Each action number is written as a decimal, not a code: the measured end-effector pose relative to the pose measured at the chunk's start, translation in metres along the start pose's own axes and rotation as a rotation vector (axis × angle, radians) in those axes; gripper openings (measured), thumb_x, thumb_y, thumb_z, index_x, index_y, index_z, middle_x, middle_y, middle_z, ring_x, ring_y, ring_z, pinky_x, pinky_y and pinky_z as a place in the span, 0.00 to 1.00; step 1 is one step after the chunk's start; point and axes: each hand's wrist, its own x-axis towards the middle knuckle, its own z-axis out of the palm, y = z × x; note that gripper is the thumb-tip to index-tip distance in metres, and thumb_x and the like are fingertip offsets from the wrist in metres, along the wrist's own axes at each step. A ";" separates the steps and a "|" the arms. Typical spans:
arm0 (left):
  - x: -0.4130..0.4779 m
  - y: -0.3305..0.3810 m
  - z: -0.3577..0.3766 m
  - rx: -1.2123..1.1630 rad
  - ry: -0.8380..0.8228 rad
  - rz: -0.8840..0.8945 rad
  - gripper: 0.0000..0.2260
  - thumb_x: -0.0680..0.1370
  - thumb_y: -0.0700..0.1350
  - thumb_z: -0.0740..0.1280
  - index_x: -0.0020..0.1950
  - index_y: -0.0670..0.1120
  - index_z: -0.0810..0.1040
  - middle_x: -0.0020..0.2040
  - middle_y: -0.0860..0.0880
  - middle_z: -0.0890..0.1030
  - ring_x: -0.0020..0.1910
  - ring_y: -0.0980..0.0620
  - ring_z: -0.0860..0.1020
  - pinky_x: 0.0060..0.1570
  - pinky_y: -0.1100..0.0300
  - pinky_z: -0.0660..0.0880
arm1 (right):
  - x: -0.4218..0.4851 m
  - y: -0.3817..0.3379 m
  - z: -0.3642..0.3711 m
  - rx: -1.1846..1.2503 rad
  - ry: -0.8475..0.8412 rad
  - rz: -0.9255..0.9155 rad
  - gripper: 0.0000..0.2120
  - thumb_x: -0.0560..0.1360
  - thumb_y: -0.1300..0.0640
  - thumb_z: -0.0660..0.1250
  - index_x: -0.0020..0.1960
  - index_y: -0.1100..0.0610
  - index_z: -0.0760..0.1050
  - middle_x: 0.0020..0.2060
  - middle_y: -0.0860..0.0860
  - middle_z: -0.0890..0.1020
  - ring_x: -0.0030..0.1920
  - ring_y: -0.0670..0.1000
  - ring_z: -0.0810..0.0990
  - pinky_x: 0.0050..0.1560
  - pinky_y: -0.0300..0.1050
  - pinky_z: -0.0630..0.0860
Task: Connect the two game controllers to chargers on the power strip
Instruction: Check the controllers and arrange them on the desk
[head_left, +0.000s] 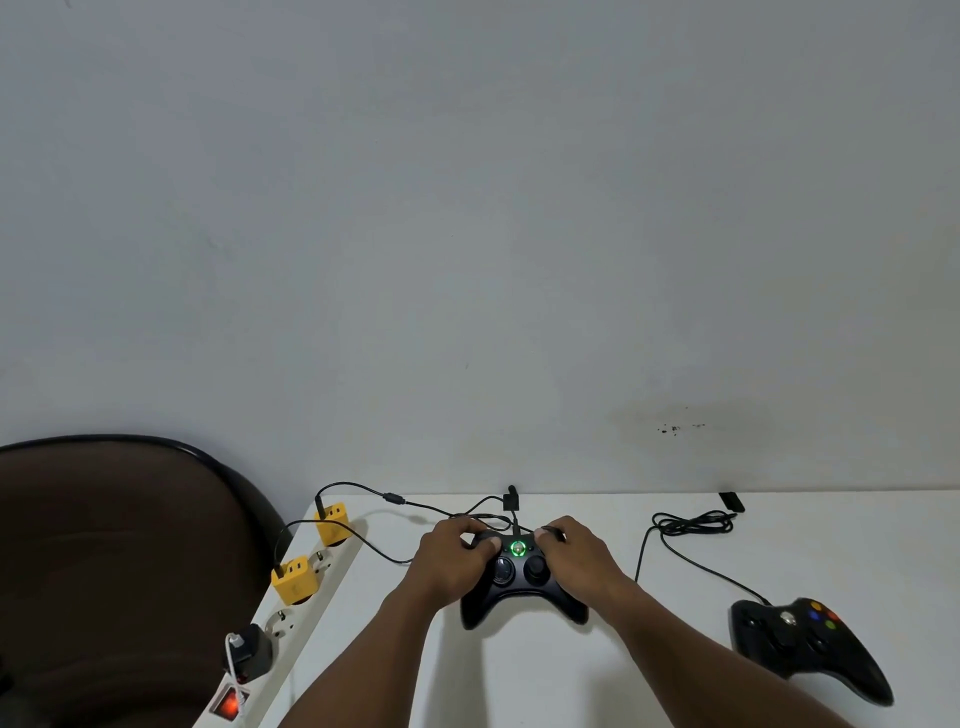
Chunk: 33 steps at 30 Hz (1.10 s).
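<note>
A black game controller (522, 582) lies at the middle of the white table (519, 675), its centre light glowing green. My left hand (454, 553) grips its left top corner and my right hand (574, 553) its right top corner. Its black cable (363, 488) runs left to the far yellow charger (332, 522) on the white power strip (306, 608). A near yellow charger (292, 578) also has a black cable in it. The second black controller (808, 647) rests at the right, and its cable (691, 525) lies coiled with the plug end (731, 501) loose near the wall.
A black adapter (249, 652) with a white cable sits on the strip near its lit red switch (228, 701). A dark brown chair back (114, 561) stands left of the table. A plain grey wall (467, 234) rises right behind the table's far edge.
</note>
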 end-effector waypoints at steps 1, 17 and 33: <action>0.000 -0.001 0.000 0.000 0.000 -0.001 0.09 0.71 0.58 0.70 0.49 0.59 0.81 0.41 0.55 0.84 0.43 0.61 0.82 0.42 0.67 0.73 | 0.000 0.000 0.001 -0.003 -0.003 0.002 0.11 0.77 0.46 0.60 0.53 0.51 0.75 0.50 0.47 0.80 0.52 0.50 0.78 0.53 0.45 0.72; 0.007 -0.042 0.022 0.088 -0.117 -0.111 0.10 0.75 0.56 0.70 0.52 0.54 0.81 0.50 0.52 0.84 0.49 0.55 0.82 0.50 0.63 0.76 | 0.001 0.032 0.030 -0.053 -0.085 0.125 0.14 0.77 0.48 0.62 0.54 0.58 0.75 0.51 0.53 0.82 0.54 0.55 0.78 0.57 0.49 0.74; 0.024 -0.036 0.038 0.335 -0.178 -0.124 0.25 0.78 0.57 0.66 0.72 0.48 0.71 0.68 0.46 0.77 0.67 0.46 0.74 0.64 0.58 0.70 | 0.003 0.035 0.013 -0.179 -0.197 0.187 0.30 0.76 0.41 0.62 0.73 0.55 0.65 0.71 0.54 0.71 0.69 0.56 0.72 0.66 0.49 0.71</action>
